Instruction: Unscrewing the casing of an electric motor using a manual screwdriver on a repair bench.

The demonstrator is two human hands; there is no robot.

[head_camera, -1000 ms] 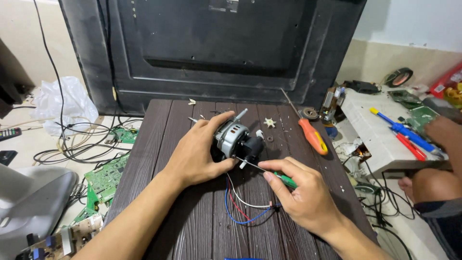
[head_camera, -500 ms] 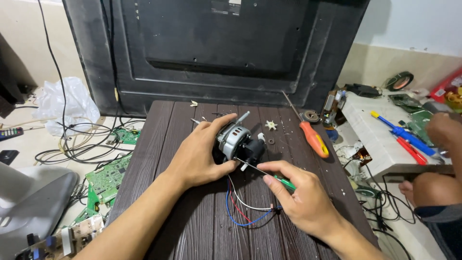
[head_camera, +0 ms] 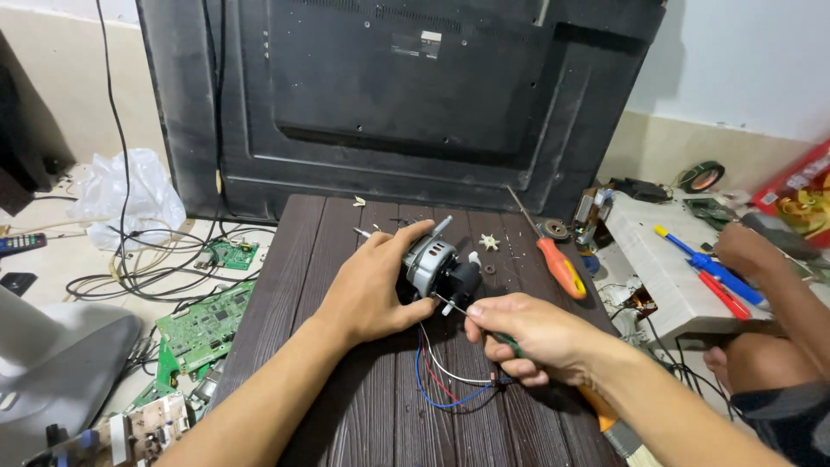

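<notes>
From the head view, the left hand [head_camera: 372, 290] is wrapped tightly around a small motor [head_camera: 437, 268] near the middle of the dark table [head_camera: 303, 251]. The right hand [head_camera: 527, 337] is clamped on a screwdriver [head_camera: 450, 304], its tip at the motor. An orange screwdriver [head_camera: 560, 266] lies toward the right edge.

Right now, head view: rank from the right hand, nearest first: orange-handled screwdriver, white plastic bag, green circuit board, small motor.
1. small motor: just left of the right hand, held by the left hand.
2. orange-handled screwdriver: lying on the dark table, up and to the right.
3. green circuit board: on the floor, left of the table.
4. white plastic bag: far left, by the wall.
</notes>
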